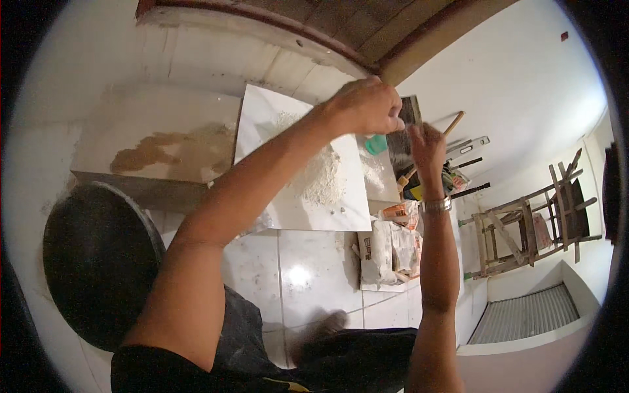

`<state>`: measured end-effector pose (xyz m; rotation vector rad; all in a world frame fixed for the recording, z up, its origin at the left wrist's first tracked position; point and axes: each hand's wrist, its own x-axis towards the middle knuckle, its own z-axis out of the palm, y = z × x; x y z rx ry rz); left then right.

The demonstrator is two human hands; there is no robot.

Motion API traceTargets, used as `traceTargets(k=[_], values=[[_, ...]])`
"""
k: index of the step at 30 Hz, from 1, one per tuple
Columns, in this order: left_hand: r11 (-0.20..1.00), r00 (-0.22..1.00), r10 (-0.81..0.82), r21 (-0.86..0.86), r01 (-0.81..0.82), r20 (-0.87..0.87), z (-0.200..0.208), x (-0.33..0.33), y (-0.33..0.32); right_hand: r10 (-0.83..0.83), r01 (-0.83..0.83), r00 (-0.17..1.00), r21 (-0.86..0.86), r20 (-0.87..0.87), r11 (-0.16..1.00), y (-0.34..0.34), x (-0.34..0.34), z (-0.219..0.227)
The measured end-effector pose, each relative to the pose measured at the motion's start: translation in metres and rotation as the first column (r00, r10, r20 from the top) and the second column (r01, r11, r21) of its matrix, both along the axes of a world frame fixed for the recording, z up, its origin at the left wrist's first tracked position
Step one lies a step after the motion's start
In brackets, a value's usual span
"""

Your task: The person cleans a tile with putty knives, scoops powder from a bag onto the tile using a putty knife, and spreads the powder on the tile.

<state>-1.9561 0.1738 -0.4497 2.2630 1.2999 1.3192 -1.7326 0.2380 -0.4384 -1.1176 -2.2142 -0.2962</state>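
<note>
Both my arms reach forward over a white veined tile [262,203] that bears a heap of pale powder [321,180]. My left hand [368,108] is closed like a fist above the tile's far right corner. Close to it, on the right, my right hand [427,149] is raised with its fingers drawn together and a metal watch [437,205] on the wrist. Whatever either hand may hold is too small or hidden to make out. Below my left hand a teal green cup [375,144] shows partly. A wooden handle [454,122] passes behind my right hand.
A round black tub [101,262] stands at the left, near a wet-stained slab [157,150]. Torn bags [386,252] sit right of the tile. Tools, including a level [473,144], lie beyond my right wrist. A wooden trestle [524,229] is at far right.
</note>
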Motion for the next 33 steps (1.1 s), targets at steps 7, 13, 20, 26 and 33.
traceTargets(k=[7,13,20,26,33], values=[[0.988,0.951,0.062,-0.118,-0.102,-0.304,-0.021,-0.077,-0.016,0.15,-0.327,0.805,-0.218,-0.574,0.919,0.037,-0.044,-0.035],[0.651,0.603,0.067,-0.423,-0.63,-0.795,-0.06,-0.103,-0.047,0.067,-0.569,0.533,-0.299,-0.844,0.766,0.066,-0.054,-0.053],[0.295,0.555,0.195,-0.492,-0.819,-0.808,-0.121,-0.056,-0.152,0.073,-0.698,0.516,-0.37,-0.853,0.613,0.095,-0.053,-0.066],[0.208,0.666,0.483,-0.664,-0.718,-0.568,-0.139,-0.058,-0.151,0.313,-0.805,0.559,-0.412,-0.768,0.428,0.101,-0.029,-0.069],[0.502,0.677,0.712,-0.539,-0.677,-0.188,-0.018,-0.05,-0.099,0.278,-0.732,0.674,-0.569,-0.685,0.373,0.1,-0.007,-0.058]])
